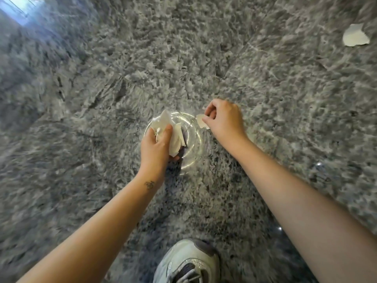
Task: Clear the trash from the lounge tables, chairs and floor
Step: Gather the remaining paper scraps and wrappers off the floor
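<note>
Our left hand (156,148) clamps a paper wad (165,124) over a clear cup (193,137). Just right of the cup, our right hand (224,119) pinches a scrap (201,122). A second scrap (356,35) lies far right of the cup, nearer that hand.

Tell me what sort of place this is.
Likely an indoor lounge or lobby: polished grey stone floor with tile seams, light glare reflected on it, a torn paper scrap lying as litter.

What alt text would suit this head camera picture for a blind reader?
A person's left hand grips crumpled white paper at a clear cup; the right hand pinches a small white scrap. A second scrap lies farther off on the grey marbled floor.
</note>
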Tool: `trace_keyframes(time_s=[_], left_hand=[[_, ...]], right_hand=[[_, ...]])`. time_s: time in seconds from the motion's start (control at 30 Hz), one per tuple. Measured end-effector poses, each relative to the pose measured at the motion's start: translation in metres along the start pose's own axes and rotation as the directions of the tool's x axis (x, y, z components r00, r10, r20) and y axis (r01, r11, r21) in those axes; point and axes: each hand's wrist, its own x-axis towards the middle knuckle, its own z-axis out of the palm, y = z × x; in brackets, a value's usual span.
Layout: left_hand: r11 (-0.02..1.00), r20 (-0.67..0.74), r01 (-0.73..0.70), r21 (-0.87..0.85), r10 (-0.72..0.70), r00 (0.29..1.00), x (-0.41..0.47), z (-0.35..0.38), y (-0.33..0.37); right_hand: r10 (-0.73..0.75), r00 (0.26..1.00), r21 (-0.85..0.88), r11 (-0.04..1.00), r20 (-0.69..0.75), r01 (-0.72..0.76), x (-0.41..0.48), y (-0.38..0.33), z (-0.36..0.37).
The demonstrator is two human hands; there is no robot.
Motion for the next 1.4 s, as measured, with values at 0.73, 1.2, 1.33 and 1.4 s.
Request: trace_keyframes(time_s=[0.73,1.2,1.33,1.4], left_hand=[[0.993,0.445,0.104,-0.049,-0.072,0.893,0.000,0.094,0.033],[0.975,0.608,-0.184,0.126,0.070,0.791,0.016,0.183,0.179],[0.977,0.611,-0.163,0.138,0.046,0.790,0.027,0.222,0.207],[0.977,0.599,-0.151,0.150,0.031,0.800,0.038,0.248,0.209]], right_hand=[[0.194,0.952,0.574,0.818,-0.236,-0.024,-0.035,0.017,-0.041],[0.108,0.993,0.337,0.937,-0.040,-0.088,0.011,0.026,-0.253],[0.216,0.967,0.271,0.947,-0.133,-0.174,0.024,0.065,-0.293],[0.268,0.942,0.275,0.939,-0.204,-0.208,0.037,0.091,-0.299]])
